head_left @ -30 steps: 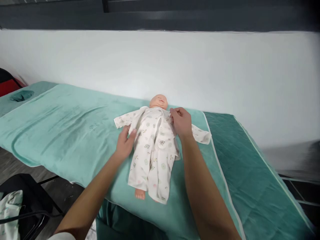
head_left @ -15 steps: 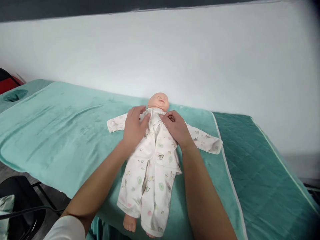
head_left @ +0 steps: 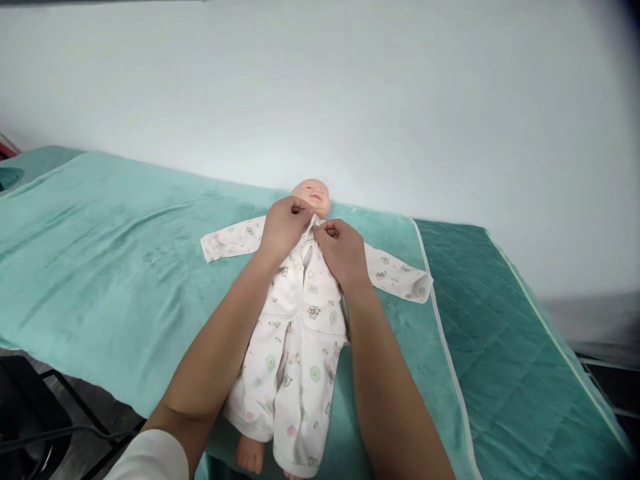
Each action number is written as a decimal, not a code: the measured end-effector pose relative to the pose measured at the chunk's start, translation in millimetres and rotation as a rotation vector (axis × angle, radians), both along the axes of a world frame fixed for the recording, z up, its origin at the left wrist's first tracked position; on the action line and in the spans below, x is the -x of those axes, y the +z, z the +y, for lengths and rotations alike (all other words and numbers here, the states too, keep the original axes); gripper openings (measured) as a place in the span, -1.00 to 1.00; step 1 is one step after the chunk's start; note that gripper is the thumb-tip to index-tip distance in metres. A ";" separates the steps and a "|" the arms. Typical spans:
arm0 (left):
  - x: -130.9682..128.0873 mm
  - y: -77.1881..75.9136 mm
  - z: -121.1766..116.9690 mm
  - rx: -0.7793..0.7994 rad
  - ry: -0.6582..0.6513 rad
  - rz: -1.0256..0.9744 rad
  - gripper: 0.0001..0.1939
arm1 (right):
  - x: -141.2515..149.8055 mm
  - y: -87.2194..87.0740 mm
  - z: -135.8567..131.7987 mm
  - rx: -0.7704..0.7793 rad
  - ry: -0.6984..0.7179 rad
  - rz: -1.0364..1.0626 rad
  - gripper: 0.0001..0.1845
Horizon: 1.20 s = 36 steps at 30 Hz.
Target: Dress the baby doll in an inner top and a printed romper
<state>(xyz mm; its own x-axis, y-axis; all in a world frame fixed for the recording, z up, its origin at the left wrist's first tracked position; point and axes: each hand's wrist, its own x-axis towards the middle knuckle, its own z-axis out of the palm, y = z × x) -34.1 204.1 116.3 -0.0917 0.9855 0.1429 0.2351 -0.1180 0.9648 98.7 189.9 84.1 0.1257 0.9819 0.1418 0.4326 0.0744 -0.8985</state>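
Observation:
A baby doll lies on its back, head toward the wall, in a white printed jacket and matching trousers. At the doll's neck, my left hand pinches one edge of the jacket's collar. Just to the right, my right hand closes thumb and fingers on the other front edge near the collar. Below my hands the jacket's front edges lie close together, with a small gap at the chest. Both sleeves spread out sideways. One bare foot shows below the trouser leg.
A light green blanket covers the bed beneath the doll. To the right lies a darker green quilted cover. The white wall runs behind the bed. A black chair and a cable are at lower left.
My left hand has moved up and right to the neck, from open fingers to a pinch on the collar. My right hand stays near the collar. The view has shifted slightly.

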 end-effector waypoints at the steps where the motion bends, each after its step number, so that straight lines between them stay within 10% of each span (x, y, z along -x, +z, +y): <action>1: -2.1 -1.2 -1.0 -0.014 0.013 0.001 -0.92 | 0.6 -0.5 0.2 -0.007 -0.003 0.006 -0.81; 16: 14.0 -17.5 -0.1 -0.053 -0.026 -0.037 -0.88 | 6.4 -1.9 13.4 -0.125 0.079 0.306 -0.82; 36: 12.6 -18.0 0.2 -0.037 -0.055 -0.087 -0.82 | 3.4 -4.7 16.2 -0.213 0.131 0.172 -0.82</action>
